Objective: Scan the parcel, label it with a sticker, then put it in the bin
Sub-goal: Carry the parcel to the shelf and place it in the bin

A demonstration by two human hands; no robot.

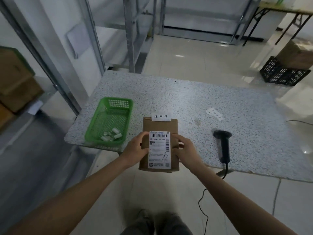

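Note:
A brown cardboard parcel (160,126) lies at the near edge of the speckled table (186,99), overhanging it toward me. A white shipping label (159,150) with barcodes covers its top. A white sticker (160,116) with printed characters sits at the parcel's far edge. My left hand (137,148) grips the parcel's left side and my right hand (184,150) grips its right side. A black barcode scanner (223,145) lies on the table to the right, its cable hanging to the floor. More white stickers (214,113) lie further back on the right.
A green plastic basket (110,119) holding several crumpled paper scraps stands left of the parcel. A black crate (284,73) with a cardboard box on it stands on the floor at the far right. Metal shelving with boxes (15,82) rises on the left.

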